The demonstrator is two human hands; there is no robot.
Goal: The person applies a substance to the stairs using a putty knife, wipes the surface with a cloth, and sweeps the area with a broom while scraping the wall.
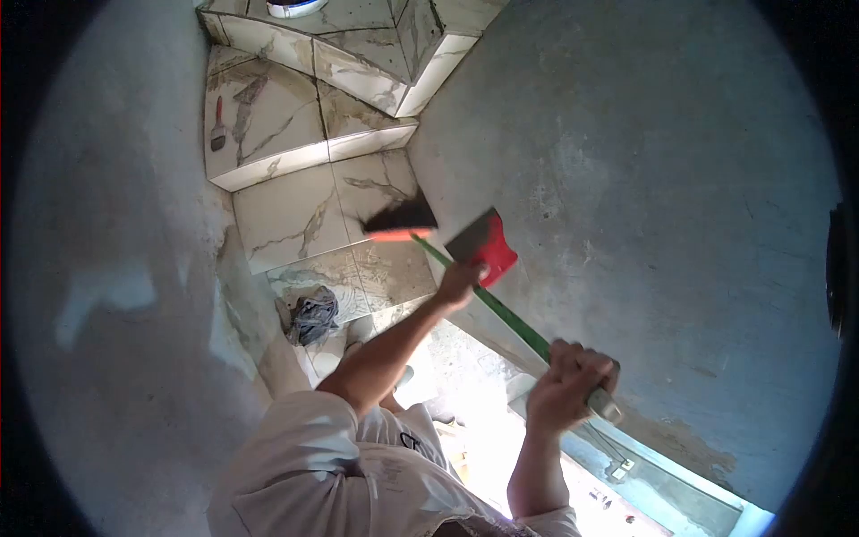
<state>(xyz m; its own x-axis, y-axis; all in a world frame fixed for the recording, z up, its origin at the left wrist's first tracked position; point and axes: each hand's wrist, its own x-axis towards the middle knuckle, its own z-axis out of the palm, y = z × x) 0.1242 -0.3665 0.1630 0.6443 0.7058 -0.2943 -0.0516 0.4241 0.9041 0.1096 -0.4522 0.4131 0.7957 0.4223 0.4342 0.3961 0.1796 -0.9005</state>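
A broom with dark bristles and an orange head point(399, 235) reaches over the marbled floor tiles, close to the right-hand wall. Its green handle point(514, 320) slants down to the right. Lower on that handle, my left hand point(460, 285) is closed round it. A flat red tool with a wide grey blade point(497, 254), like a broad scraper, sticks up beside my left thumb and seems held in the same hand; the grip is partly hidden. My right hand point(565, 387) wraps the handle near its pale end point(604, 405). The bristles are slightly blurred.
Marble-tiled steps point(273, 166) rise ahead, with a red-handled paintbrush point(218, 127) on the lower one. A white container point(295, 8) stands on the upper step. Crumpled grey material point(313, 316) lies by the left wall. A bare plastered wall point(626, 197) runs along the right.
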